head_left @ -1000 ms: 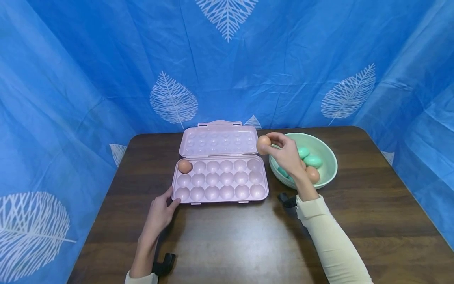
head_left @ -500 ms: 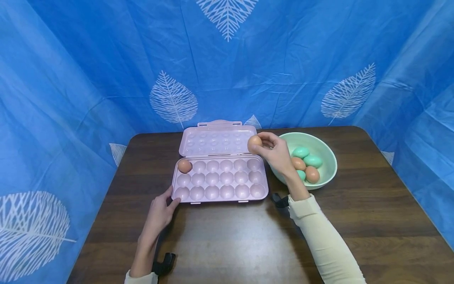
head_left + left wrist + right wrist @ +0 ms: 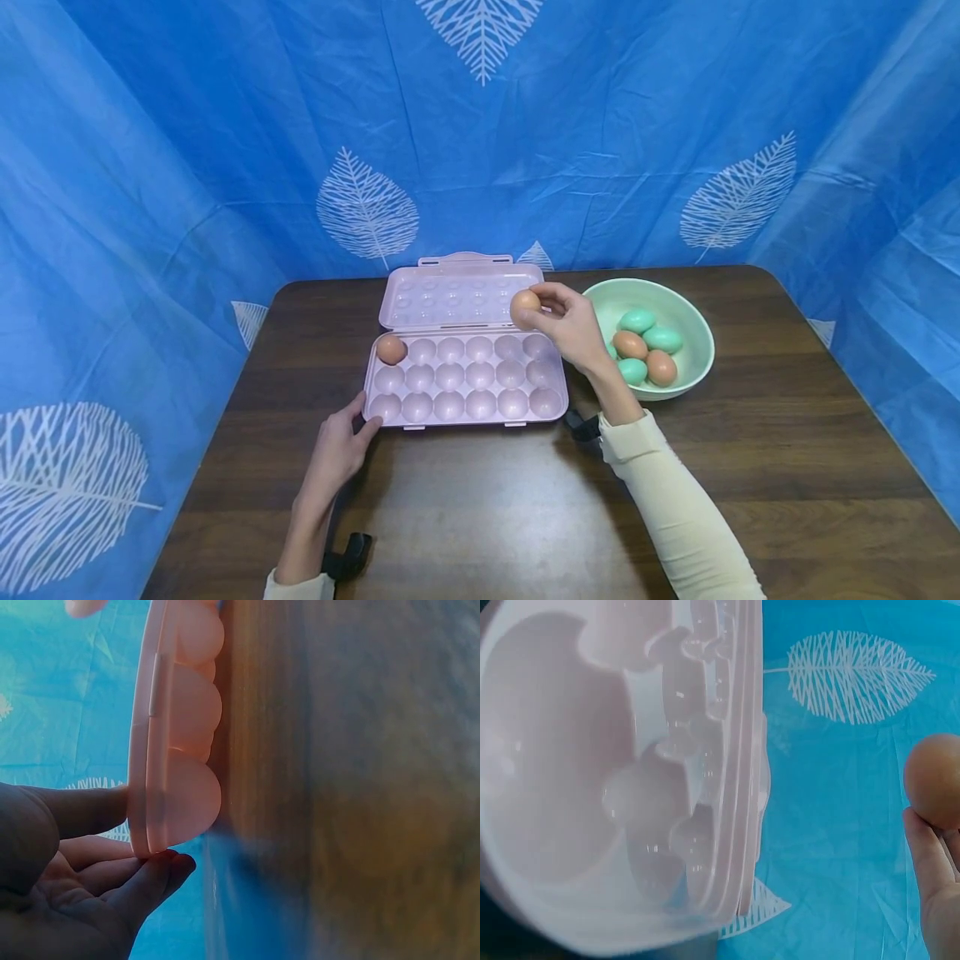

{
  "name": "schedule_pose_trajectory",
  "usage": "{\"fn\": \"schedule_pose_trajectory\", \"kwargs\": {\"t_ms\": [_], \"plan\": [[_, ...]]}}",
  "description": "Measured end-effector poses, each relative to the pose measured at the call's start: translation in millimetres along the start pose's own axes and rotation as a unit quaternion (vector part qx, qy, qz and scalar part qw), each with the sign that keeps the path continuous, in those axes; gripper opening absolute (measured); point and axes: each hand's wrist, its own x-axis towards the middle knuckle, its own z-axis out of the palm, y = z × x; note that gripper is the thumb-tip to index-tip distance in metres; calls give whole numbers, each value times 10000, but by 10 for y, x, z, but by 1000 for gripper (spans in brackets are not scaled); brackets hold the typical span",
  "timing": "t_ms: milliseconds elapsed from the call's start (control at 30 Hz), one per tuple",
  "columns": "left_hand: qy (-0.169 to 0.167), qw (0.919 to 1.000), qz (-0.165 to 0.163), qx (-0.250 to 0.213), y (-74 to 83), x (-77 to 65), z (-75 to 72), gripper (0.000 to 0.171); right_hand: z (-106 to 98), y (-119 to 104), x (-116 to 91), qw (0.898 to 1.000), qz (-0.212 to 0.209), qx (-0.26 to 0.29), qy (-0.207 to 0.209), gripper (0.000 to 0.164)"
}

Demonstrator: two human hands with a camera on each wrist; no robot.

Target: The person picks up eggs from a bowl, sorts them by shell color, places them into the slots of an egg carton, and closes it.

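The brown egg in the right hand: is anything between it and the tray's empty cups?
Nothing visible does: the right hand holds the brown egg up, and the lid of the tray is open, beyond the cups.

Desk (image 3: 480,517): dark brown, wood-grained | your held egg (image 3: 524,308): light brown | egg box (image 3: 480,406) near far edge: pale pink, corner egg (image 3: 391,350) brown | bowl (image 3: 694,342) toward far right corner: mint, green eggs (image 3: 637,320), brown eggs (image 3: 661,367) | curtain (image 3: 570,108): blue, white leaves (image 3: 367,204) | your sleeves (image 3: 675,500): cream
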Motion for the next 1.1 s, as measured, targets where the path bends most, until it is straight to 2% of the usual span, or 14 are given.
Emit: {"fn": "schedule_pose_trajectory", "kwargs": {"t_ms": [167,367,533,633,733,967,1100], "plan": [[61,9999,134,3,-10,-4,-1,56,56,-1,-5,9999,-67,-30,-94,36],[91,9999,114,10,-5,2,-3,55,101,2,-5,9997,-138,-131,-120,34],[147,9998,119,20,5,10,2,54,148,7,-4,10000,-41,-27,-80,35],[170,9998,141,-5,2,5,14,53,164,16,-25,9998,85,-147,-78,36],[238,9994,260,-59,0,-12,23,50,170,35,-47,9994,167,-296,-119,35],[686,9946,777,-114,-32,-35,38,40,181,67,-50,9996,139,-221,-137,35],[587,9965,585,-67,-36,-32,42,43,190,73,-49,9996,164,-184,-152,35]]}}
